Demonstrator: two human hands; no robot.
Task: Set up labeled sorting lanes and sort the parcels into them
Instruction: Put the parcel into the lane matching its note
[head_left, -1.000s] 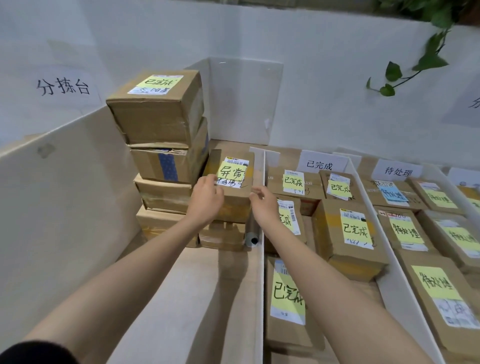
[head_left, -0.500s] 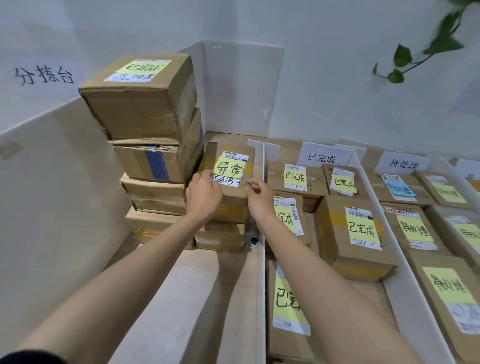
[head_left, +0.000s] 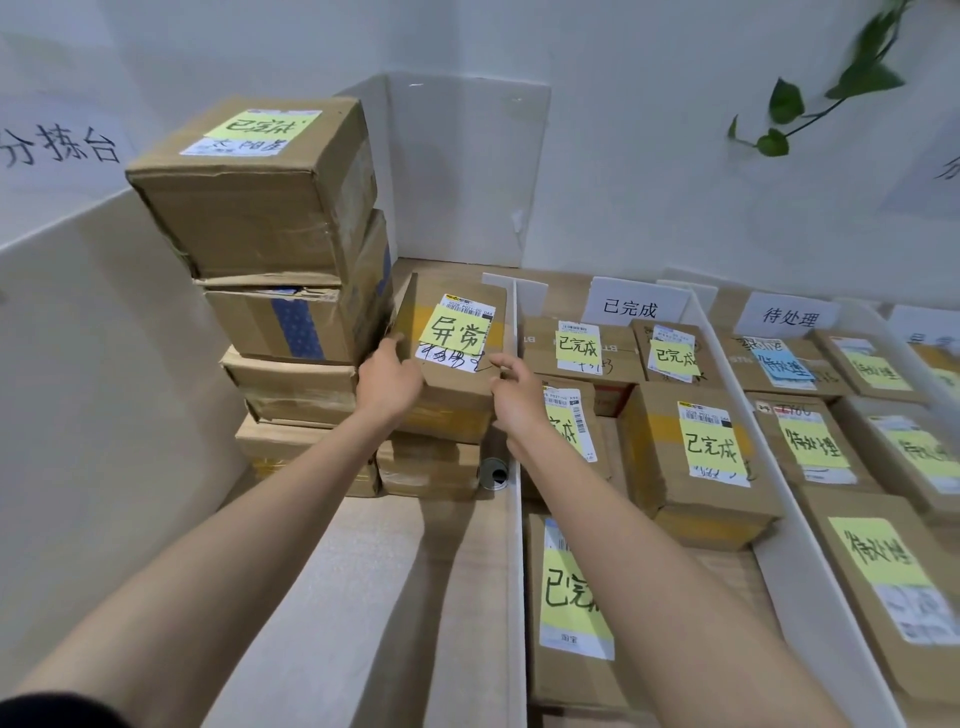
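A brown parcel with a yellow note reading 异常 (head_left: 457, 332) sits on top of other boxes at the back of the leftmost lane. My left hand (head_left: 387, 382) grips its near left corner, thumb on the top face. At the near right corner is my right hand (head_left: 517, 397), with its fingers loosely curled over the corner and not closed round the box. White dividers (head_left: 515, 545) separate the lanes. Standing cards read 已完成 (head_left: 631, 307) and 待处理 (head_left: 789, 316), with parcels carrying matching yellow notes (head_left: 709, 449) lying in those lanes.
Several boxes are stacked tall (head_left: 260, 208) directly left of the parcel, against a white side board (head_left: 104, 389). A small metal cylinder (head_left: 492, 473) lies by the divider under the parcel. Bare lane floor (head_left: 395, 597) stretches toward me. A plant (head_left: 810, 98) hangs at the upper right.
Both hands reached forward onto the 异常 parcel. The right hand's fingers have since loosened at the corner. The parcel has stayed in place.
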